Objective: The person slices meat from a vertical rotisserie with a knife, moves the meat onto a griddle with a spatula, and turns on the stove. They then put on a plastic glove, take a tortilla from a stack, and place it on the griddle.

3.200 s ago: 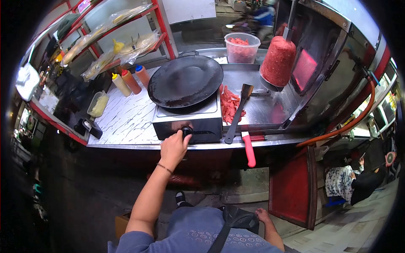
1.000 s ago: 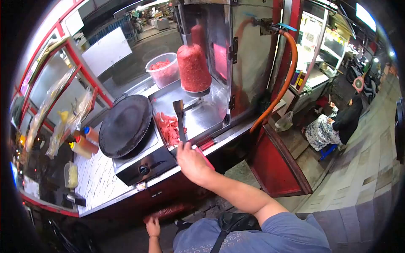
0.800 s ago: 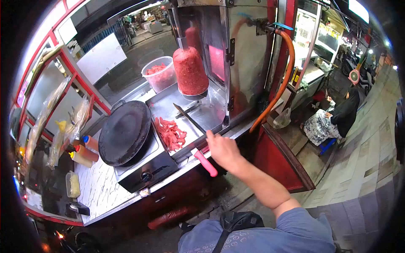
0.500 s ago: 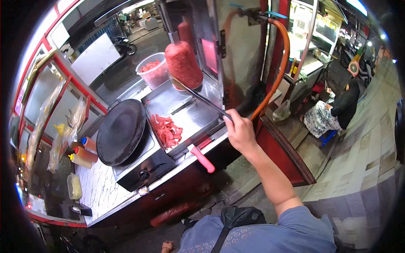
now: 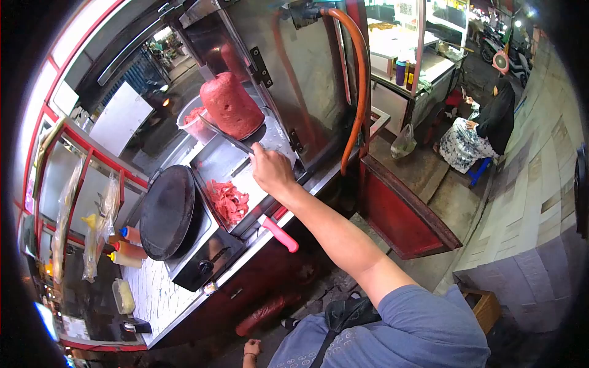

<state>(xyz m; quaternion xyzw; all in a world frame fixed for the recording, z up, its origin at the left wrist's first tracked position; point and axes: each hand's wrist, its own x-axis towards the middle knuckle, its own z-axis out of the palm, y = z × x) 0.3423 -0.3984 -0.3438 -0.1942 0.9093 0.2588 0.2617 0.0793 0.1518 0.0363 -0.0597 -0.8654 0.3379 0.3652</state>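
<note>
My right hand (image 5: 270,172) is closed around the dark handle of a long knife (image 5: 227,136). The knife's far end points at a red stack of meat (image 5: 232,105) on an upright spit and reaches its lower side. Beneath my hand lies a metal tray (image 5: 211,167) with a pile of thin red meat shavings (image 5: 227,201) in its near corner. A second knife with a pink handle (image 5: 280,234) rests at the tray's front edge, its handle jutting out. My left hand (image 5: 251,347) hangs low at the bottom edge, away from the counter; its fingers are too small to make out.
A round black griddle pan (image 5: 169,211) sits on a stove left of the tray. Sauce bottles (image 5: 129,250) and a plastic box (image 5: 123,297) stand farther left. Behind the meat is a clear bucket (image 5: 196,126). An orange hose (image 5: 362,80) hangs at right; a seated person (image 5: 485,132) is beyond.
My right arm has reached forward and left, bringing the knife lower along the meat stack. The meat looks turned and more tilted, and the view has shifted. My left hand shows more fully.
</note>
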